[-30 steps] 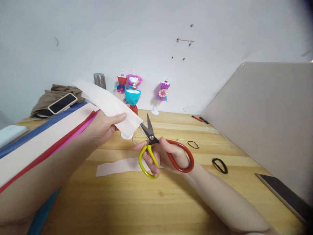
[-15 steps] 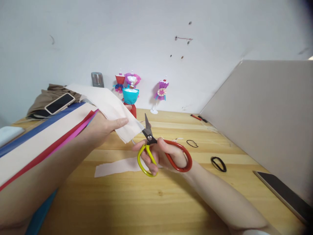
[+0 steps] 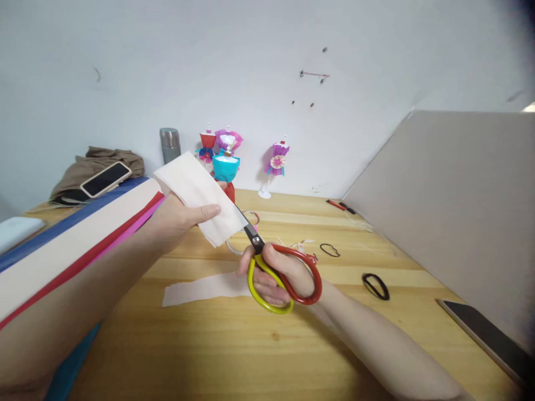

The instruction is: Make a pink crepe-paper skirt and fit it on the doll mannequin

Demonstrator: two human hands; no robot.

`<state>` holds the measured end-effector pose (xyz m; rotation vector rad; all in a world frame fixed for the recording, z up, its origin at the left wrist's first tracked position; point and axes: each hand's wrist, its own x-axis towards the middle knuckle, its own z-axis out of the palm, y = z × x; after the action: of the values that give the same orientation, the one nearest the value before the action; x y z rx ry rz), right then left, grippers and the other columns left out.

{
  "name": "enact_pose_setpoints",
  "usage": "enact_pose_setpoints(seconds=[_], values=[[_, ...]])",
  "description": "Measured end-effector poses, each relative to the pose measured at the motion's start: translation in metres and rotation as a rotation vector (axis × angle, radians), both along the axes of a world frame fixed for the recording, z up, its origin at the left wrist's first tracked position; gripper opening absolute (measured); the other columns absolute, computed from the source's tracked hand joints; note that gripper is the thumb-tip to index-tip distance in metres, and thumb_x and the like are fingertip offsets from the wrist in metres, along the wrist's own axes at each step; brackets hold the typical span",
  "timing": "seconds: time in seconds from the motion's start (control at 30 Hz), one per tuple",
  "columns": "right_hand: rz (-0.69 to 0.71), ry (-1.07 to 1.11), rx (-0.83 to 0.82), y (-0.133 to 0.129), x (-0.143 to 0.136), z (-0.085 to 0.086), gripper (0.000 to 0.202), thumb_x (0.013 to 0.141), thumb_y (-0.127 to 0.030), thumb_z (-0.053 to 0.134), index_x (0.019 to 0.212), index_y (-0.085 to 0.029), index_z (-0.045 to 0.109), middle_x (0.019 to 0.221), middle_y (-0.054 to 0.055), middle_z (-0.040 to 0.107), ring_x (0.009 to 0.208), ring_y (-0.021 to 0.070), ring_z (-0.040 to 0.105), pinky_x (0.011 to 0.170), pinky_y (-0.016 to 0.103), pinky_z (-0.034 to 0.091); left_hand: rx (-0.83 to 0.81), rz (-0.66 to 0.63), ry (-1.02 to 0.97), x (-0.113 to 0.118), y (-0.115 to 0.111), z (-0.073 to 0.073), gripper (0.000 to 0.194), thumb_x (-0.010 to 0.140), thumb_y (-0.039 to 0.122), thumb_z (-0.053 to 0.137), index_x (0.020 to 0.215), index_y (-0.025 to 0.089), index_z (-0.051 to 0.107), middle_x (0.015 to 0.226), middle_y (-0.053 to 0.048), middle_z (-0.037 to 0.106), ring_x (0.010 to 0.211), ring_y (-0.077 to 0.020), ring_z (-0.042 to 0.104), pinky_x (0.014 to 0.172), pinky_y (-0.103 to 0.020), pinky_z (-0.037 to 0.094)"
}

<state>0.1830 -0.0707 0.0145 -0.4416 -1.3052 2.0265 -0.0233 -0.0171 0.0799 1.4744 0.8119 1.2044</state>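
Observation:
A folded piece of white paper (image 3: 196,186) is pinched between the thumb and fingers of my left hand (image 3: 184,214), held up above the table. My right hand (image 3: 280,273) grips scissors (image 3: 256,241) with one red and one yellow handle loop. Their dark blades are closed along the right edge of the paper, which hides the tips. Below my hands, a white paper strip (image 3: 204,289) lies on the wooden table (image 3: 209,351).
Long sheets of coloured paper (image 3: 83,253) lie at the left, beside a phone (image 3: 106,179) on brown cloth. Dressed miniature stands (image 3: 227,167) and a grey flask (image 3: 170,146) are at the back. Black bands (image 3: 375,286) and a dark tablet-like device (image 3: 480,334) lie at the right.
The scissors' blades have come together at the paper's edge, and the handle loops have drawn closer. The paper's far end has swung nearer, so the piece looks shorter.

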Motion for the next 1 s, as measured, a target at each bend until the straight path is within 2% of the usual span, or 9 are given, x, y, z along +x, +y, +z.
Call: enact_pose_setpoints(seconds=[0.13,0.27,0.4,0.6,0.7,0.8,1.0], values=[[-0.047,-0.033,0.035,-0.001,-0.001,-0.005,0.048,0.090,-0.059,0.056,0.089,-0.012,0.065,0.055,-0.009,0.041,0.032,0.0015,0.030,0.031,0.016,0.027,0.028,-0.002,0.071,-0.004,0.002,-0.001,0.058,0.067,0.033,0.082,0.119,0.014,0.067,0.131,-0.013,0.066,0.126,-0.0348,0.057,0.107,-0.046,0.047],[-0.089,-0.081,0.146,0.000,0.000,-0.009,0.049,0.092,-0.058,0.053,0.096,-0.011,0.066,0.059,-0.006,0.044,0.037,0.0027,0.036,0.036,0.018,0.031,0.009,-0.007,0.057,-0.004,0.003,-0.002,0.067,0.064,0.037,0.083,0.123,0.013,0.064,0.132,-0.015,0.065,0.128,-0.0366,0.055,0.105,-0.047,0.050],[-0.073,-0.080,0.240,0.001,0.001,-0.010,0.052,0.095,-0.059,0.048,0.103,-0.011,0.066,0.061,-0.003,0.048,0.044,0.0053,0.042,0.046,0.021,0.037,0.017,-0.002,0.080,-0.003,0.001,-0.001,0.066,0.066,0.037,0.082,0.124,0.011,0.064,0.132,-0.016,0.065,0.127,-0.0367,0.055,0.105,-0.046,0.050],[-0.050,-0.082,0.195,0.002,0.001,-0.010,0.056,0.092,-0.063,0.049,0.104,-0.010,0.065,0.067,-0.001,0.051,0.045,0.0057,0.044,0.048,0.022,0.037,0.041,-0.039,0.112,-0.005,0.004,-0.007,0.067,0.065,0.037,0.082,0.126,0.014,0.064,0.132,-0.014,0.065,0.126,-0.0370,0.057,0.106,-0.048,0.049],[-0.062,-0.082,0.194,0.001,0.001,-0.009,0.057,0.092,-0.063,0.049,0.099,-0.010,0.065,0.067,-0.001,0.052,0.044,0.0058,0.044,0.049,0.023,0.037,0.024,-0.092,0.113,-0.004,0.006,-0.014,0.066,0.065,0.039,0.081,0.126,0.018,0.065,0.127,-0.011,0.069,0.124,-0.0360,0.059,0.102,-0.045,0.052],[-0.072,-0.072,0.204,0.000,0.000,-0.008,0.056,0.092,-0.064,0.048,0.095,-0.010,0.065,0.065,-0.001,0.051,0.044,0.0059,0.043,0.049,0.023,0.037,-0.014,-0.090,0.137,-0.002,0.005,-0.018,0.069,0.062,0.041,0.082,0.124,0.016,0.065,0.120,-0.011,0.072,0.118,-0.0365,0.063,0.097,-0.045,0.055],[-0.057,-0.012,0.160,0.001,-0.002,-0.008,0.054,0.092,-0.063,0.048,0.085,-0.011,0.063,0.058,-0.005,0.044,0.038,0.0049,0.038,0.040,0.022,0.031,-0.010,-0.117,0.113,0.000,0.003,-0.018,0.068,0.064,0.042,0.081,0.126,0.018,0.065,0.121,-0.008,0.072,0.118,-0.0361,0.063,0.096,-0.042,0.055]])
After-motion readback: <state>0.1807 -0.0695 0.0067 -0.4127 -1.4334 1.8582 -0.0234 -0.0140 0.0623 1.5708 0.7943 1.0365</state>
